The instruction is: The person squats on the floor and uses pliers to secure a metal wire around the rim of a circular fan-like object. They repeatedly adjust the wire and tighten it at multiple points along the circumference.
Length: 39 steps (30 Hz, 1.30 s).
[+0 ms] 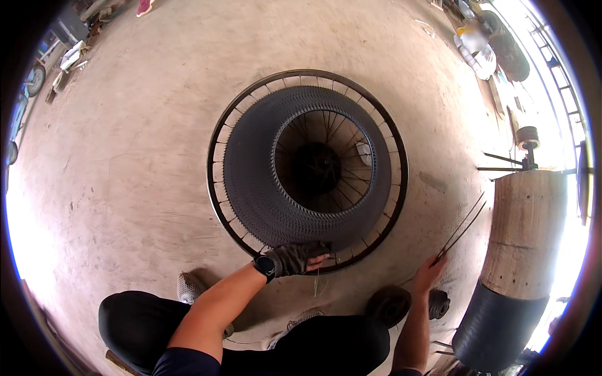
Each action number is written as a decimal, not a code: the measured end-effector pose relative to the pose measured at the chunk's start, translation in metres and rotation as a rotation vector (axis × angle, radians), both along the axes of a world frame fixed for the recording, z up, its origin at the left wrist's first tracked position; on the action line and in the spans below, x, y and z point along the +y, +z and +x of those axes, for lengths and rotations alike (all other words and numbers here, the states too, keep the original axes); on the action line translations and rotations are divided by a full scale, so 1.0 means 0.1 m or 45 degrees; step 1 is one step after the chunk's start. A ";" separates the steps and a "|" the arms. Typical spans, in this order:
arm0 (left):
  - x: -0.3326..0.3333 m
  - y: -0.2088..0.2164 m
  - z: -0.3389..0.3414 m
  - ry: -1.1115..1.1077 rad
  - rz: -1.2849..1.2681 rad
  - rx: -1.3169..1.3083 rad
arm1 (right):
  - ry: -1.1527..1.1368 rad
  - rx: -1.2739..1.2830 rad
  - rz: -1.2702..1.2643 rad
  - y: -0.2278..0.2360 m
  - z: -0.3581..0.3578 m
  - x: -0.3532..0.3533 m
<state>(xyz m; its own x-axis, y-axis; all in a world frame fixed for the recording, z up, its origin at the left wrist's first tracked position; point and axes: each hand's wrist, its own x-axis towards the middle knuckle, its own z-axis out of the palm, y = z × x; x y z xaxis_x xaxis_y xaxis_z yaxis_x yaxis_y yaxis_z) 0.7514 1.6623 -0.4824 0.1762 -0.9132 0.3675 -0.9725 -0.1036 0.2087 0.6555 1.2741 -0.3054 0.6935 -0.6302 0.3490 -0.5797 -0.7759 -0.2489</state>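
A large spoked ring (215, 169) lies on the floor in front of me, around a tall dark-grey coil (251, 169) with toothed edges. Spokes and a dark hub (318, 168) show through the coil's round opening. My left hand (295, 258), in a dark glove with bare fingertips, closes on the coil's near edge, over the ring. What lies under its fingers is partly hidden. A thin pale strand (316, 287) hangs beside those fingertips. Out to the right, my bare right hand (431, 272) is closed on two thin dark rods (463, 227) pointing away from me.
Beside my right forearm sit a dark round piece (389, 305) and a smaller ridged one (439, 304). A big roller (523, 235), part wood-coloured and part black, stands at the right. Bags (483, 62) lie far right; a blue bike (25, 94) stands far left.
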 end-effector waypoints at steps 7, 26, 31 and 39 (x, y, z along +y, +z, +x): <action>0.02 0.09 0.00 0.110 0.066 -0.005 | 0.220 0.309 -0.244 -0.23 -0.07 0.25; -0.11 0.01 -0.07 0.046 -0.072 -0.208 | 1.683 1.777 -0.333 -0.22 2.81 2.09; -0.20 -0.08 -0.13 0.045 -0.290 0.471 | 1.671 1.775 -0.520 -0.29 2.85 2.19; -0.23 -0.16 -0.17 0.199 -0.249 0.000 | 1.643 1.887 -0.736 -0.42 2.86 2.31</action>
